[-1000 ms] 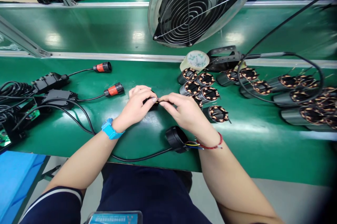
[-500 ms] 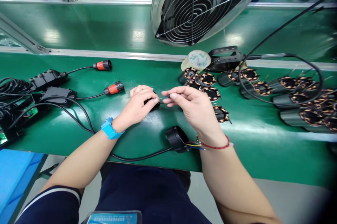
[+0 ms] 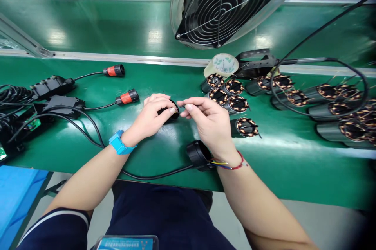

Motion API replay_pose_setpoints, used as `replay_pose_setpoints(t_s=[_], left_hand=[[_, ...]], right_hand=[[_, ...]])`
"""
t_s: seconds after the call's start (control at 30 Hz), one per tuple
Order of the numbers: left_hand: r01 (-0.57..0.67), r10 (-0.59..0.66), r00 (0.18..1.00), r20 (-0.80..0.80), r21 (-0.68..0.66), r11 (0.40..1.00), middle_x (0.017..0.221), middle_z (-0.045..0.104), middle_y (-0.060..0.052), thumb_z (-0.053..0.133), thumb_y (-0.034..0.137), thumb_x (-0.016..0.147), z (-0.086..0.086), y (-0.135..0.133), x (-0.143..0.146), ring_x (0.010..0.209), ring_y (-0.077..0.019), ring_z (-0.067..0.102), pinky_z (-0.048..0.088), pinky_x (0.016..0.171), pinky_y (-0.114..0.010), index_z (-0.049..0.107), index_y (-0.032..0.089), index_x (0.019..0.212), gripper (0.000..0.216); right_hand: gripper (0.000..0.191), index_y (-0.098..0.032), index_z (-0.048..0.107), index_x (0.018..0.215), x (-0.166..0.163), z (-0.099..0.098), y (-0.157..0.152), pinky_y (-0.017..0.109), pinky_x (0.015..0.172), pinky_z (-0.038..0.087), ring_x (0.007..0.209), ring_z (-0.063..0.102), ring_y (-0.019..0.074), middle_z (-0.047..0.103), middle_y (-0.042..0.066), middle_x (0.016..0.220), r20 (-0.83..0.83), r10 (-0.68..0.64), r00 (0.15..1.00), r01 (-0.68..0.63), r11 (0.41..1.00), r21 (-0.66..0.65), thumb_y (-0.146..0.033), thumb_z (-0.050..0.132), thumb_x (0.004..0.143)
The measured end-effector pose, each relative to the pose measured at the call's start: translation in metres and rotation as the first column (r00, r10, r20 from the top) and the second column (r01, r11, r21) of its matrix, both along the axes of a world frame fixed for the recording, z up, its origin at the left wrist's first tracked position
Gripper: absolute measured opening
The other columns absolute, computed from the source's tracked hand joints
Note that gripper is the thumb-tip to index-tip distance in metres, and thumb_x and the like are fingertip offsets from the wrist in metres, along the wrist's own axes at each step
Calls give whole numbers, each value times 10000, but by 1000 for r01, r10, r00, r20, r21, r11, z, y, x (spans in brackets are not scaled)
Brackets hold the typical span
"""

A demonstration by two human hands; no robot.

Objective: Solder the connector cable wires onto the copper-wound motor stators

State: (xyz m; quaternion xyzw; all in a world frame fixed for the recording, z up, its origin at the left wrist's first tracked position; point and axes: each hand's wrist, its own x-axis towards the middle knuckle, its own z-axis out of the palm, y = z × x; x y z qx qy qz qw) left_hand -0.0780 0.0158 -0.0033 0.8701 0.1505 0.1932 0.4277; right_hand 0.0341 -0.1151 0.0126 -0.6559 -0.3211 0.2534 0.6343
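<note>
Near the front edge of the green benchtop point(image 3: 164, 150) sits a round black housing point(image 3: 197, 155). Past bare green surface, my left hand point(image 3: 152, 115) curls around a black round part point(image 3: 174, 116), and my right hand point(image 3: 210, 121), fingertips nearly together, pinches a thin dark piece point(image 3: 182, 106) beside it. Grey copper-wound cylinders point(image 3: 237, 104) crowd the right.

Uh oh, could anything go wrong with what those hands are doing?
Maybe! The thin piece pinched by the right hand could slip. The yellow and blue wires sit right by the red bracelet and might snag on it. The black cable runs near the green table's front edge, so an arm could bump it.
</note>
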Motion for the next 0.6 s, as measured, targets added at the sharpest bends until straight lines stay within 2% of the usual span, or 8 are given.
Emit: replay_pose_setpoints(t_s=[0.37, 0.47, 0.53, 0.6], left_hand=[[-35, 35, 998, 45, -12, 999, 945, 716, -37, 543, 270, 895, -3, 1, 1, 1120, -229, 554, 406, 1020, -435, 694, 204, 852, 171], [-36, 36, 998, 48, -5, 999, 927, 718, -39, 543, 267, 895, -2, 2, 1, 1121, -233, 554, 403, 1020, -432, 694, 208, 834, 172], [-36, 36, 999, 41, 4, 999, 918, 720, -39, 552, 259, 889, -1, 1, 1, 1117, -236, 556, 400, 1018, -437, 697, 209, 831, 164], [-33, 32, 999, 30, 18, 999, 917, 720, -38, 570, 252, 879, -1, 1, 1, 1109, -239, 560, 400, 1011, -447, 703, 210, 832, 147]], right_hand=[[107, -199, 677, 919, -1, -12, 3, 237, 620, 551, 669, 663, 106, 730, 20, 910, 71, 9, 997, -10, 1000, 6, -275, 614, 878], [101, -198, 679, 927, 0, -12, 3, 253, 658, 547, 687, 671, 117, 727, 11, 871, 293, -14, 956, 15, 1000, 1, -228, 590, 890], [105, -197, 681, 920, 1, -11, 3, 268, 719, 545, 736, 680, 131, 726, 10, 863, 461, -27, 887, 32, 999, -4, -191, 580, 894], [106, -196, 685, 895, 0, -10, 3, 273, 751, 542, 778, 685, 145, 728, 14, 859, 560, -29, 828, 33, 999, 2, -166, 584, 887]])
